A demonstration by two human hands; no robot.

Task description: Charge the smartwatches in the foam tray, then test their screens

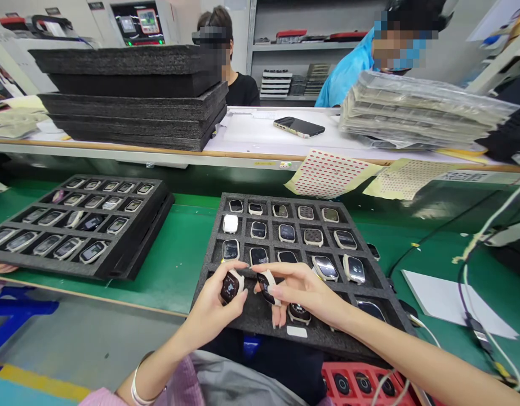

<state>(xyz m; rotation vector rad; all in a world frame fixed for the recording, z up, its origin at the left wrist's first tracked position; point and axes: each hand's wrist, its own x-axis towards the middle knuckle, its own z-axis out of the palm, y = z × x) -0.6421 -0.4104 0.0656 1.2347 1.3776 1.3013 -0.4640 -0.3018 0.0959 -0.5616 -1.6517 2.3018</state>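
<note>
My left hand (217, 301) is closed round a small watch body (230, 286) with a dark screen, held just above the near edge of a black foam tray (251, 318). My right hand (304, 290) pinches a second watch body (266, 285) between thumb and fingers, right beside the first. The tray's pockets hold several more watch bodies (325, 266), some white, some dark-faced. One more watch body (300, 313) lies under my right palm.
A second foam tray (116, 265) full of watch bodies lies to the left on the green belt (183, 248). Stacked foam trays (133, 96), a phone (299, 127), sticker sheets (329, 172) and bagged stacks (416, 110) sit on the far shelf. Two people work behind it. Cables (475, 293) and white paper (445, 299) lie at right.
</note>
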